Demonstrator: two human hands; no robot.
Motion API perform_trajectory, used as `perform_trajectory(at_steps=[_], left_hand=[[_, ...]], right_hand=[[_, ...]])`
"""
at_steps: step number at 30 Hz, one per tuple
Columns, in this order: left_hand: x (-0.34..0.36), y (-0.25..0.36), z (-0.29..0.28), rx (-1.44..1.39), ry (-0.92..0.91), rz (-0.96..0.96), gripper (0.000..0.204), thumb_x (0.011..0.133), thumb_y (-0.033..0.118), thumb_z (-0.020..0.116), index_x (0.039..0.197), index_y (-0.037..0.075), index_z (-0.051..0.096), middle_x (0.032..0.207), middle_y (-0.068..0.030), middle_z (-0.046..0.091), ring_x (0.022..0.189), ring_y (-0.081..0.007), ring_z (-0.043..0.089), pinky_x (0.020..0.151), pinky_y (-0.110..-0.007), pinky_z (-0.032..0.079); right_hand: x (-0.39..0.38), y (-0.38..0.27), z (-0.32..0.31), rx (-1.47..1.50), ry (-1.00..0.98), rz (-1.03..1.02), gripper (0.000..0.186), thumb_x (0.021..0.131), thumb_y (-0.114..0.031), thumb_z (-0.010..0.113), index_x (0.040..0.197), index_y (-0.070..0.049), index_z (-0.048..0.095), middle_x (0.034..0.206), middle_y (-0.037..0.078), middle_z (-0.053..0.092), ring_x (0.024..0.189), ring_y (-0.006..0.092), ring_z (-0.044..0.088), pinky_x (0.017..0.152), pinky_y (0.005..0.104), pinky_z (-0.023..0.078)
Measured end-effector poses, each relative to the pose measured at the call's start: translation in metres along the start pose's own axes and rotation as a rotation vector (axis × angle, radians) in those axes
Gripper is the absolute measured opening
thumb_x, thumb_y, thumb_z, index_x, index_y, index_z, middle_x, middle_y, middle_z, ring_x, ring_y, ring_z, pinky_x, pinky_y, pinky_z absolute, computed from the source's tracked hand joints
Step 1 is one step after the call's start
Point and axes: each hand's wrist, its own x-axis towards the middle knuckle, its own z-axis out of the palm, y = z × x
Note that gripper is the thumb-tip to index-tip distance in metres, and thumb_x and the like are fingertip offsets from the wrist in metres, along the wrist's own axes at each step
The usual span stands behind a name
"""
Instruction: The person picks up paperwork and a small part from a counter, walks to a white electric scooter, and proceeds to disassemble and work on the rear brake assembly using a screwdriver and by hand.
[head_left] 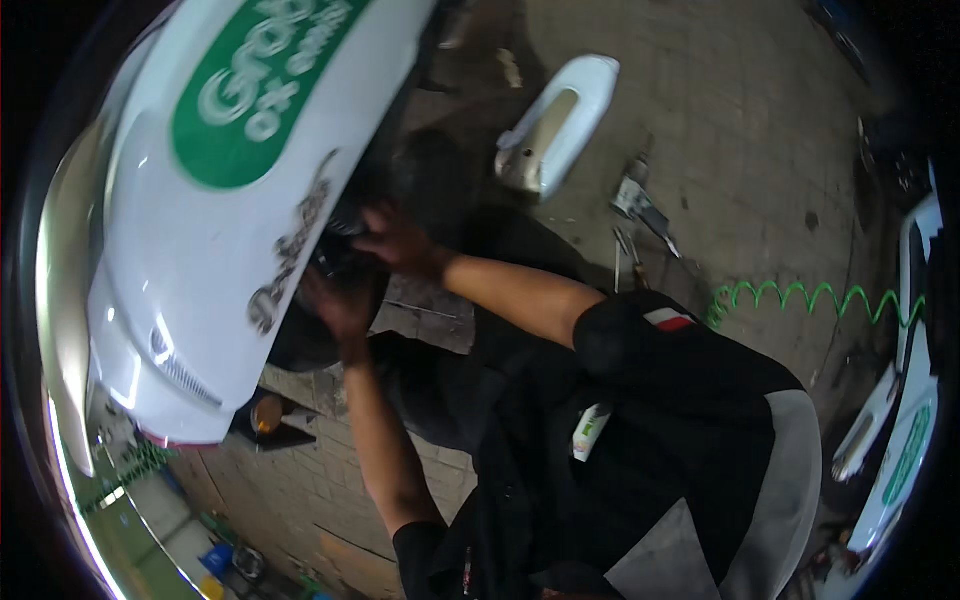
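A white scooter body panel (190, 270) with a green decal (240, 110) and dark raised lettering (290, 250) fills the left. Under its lower edge sits a dark, shiny mechanical part (342, 248) in deep shade. My right hand (398, 242) reaches in from the right, its fingers bent against that part; what exactly they grip is hidden. Just below it, my left hand (340, 306) is up against the same area, blurred, with its fingers lost in shadow. A dark wheel (305, 345) shows beneath the panel near my left hand.
On the paved floor (740, 180) lie a detached white and gold cover (560, 130), an impact wrench (640, 205) and slim hand tools (628, 260). A coiled green air hose (800, 298) runs right toward another white scooter (905, 450). A small tub (267, 413) stands lower left.
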Motion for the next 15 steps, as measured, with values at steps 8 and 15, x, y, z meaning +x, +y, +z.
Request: perform_trajectory(at_steps=[8,15], left_hand=[[-0.006,0.0,-0.011,-0.09,-0.271,-0.331,0.116,0.062,0.048,0.084,0.14,-0.013,0.022,0.144,-0.0364,0.024,0.137,-0.0472,0.019,0.113,-0.054,0.02],[-0.023,0.01,-0.019,-0.219,-0.232,-0.381,0.09,0.076,0.025,0.076,0.141,-0.007,0.024,0.144,-0.0281,0.028,0.133,-0.0391,0.03,0.111,-0.049,0.025]], right_hand=[[0.005,-0.013,-0.001,-0.03,-0.113,0.048,0.043,0.062,-0.027,0.076,0.105,-0.025,0.069,0.136,0.018,0.039,0.128,0.0394,0.036,0.107,0.0602,0.025],[0.001,-0.02,-0.029,0.11,-0.089,0.025,0.044,0.064,-0.025,0.077,0.107,-0.026,0.069,0.137,0.019,0.04,0.129,0.039,0.037,0.107,0.0597,0.026]])
